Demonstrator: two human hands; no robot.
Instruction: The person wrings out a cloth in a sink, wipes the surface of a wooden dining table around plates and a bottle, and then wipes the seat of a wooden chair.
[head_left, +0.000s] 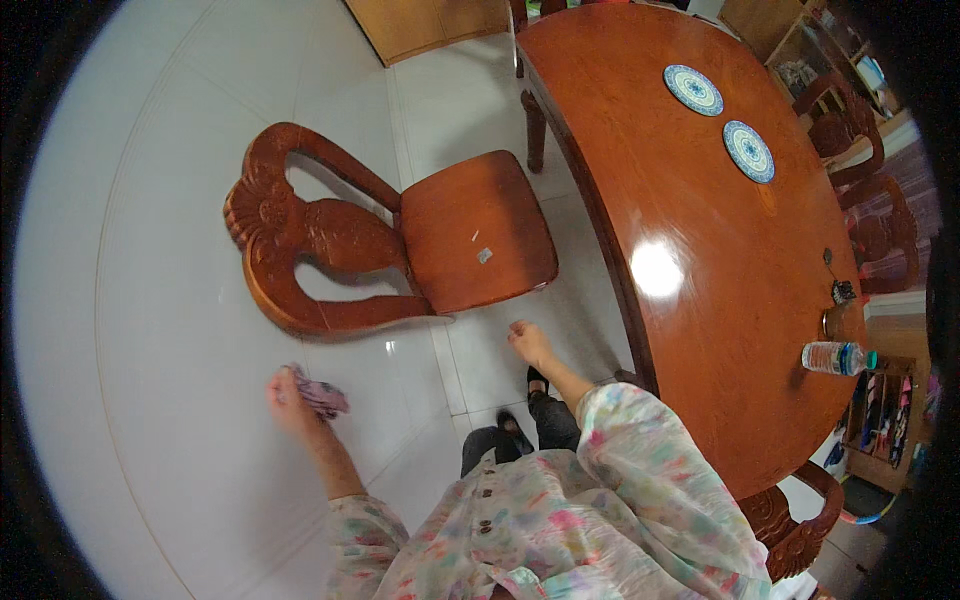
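My left hand (289, 397) is closed around a crumpled purple-and-dark cloth (322, 394) in front of the pale tiled surface at the left. Nothing shows in my right hand (531, 343), whose fingers are curled; it is over the floor, just below the chair seat in the picture and apart from it. The carved wooden chair (480, 210) faces the table, its openwork back towards the left. On its seat lie a small greyish scrap or sticker (484, 256) and a thin white strip or mark (475, 235).
The glossy wooden table (697, 360) curves along the right, bearing two blue-and-white round plates or mats (694, 90), a clear bottle with a green cap (834, 358) and a cup (838, 324). More carved chairs (791, 517) surround it. A wooden cabinet (427, 26) stands beyond.
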